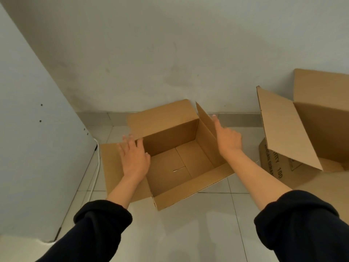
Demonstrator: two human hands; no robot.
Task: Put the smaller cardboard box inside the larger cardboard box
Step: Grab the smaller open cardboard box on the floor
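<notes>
An open, empty cardboard box (181, 163) stands on the tiled floor in the middle, its flaps spread out. My left hand (134, 157) lies flat on its left flap beside the rim, fingers apart. My right hand (227, 138) rests with straight fingers against the outer side of its upright right flap. A second open cardboard box (321, 129) with bigger flaps and dark print on its side stands to the right, cut off by the frame edge. Neither hand grips anything.
A grey wall (170, 53) runs close behind both boxes. A pale panel (28, 129) stands on the left, with a white cable (94, 178) along its foot. Tiled floor (198, 233) lies in front of the boxes.
</notes>
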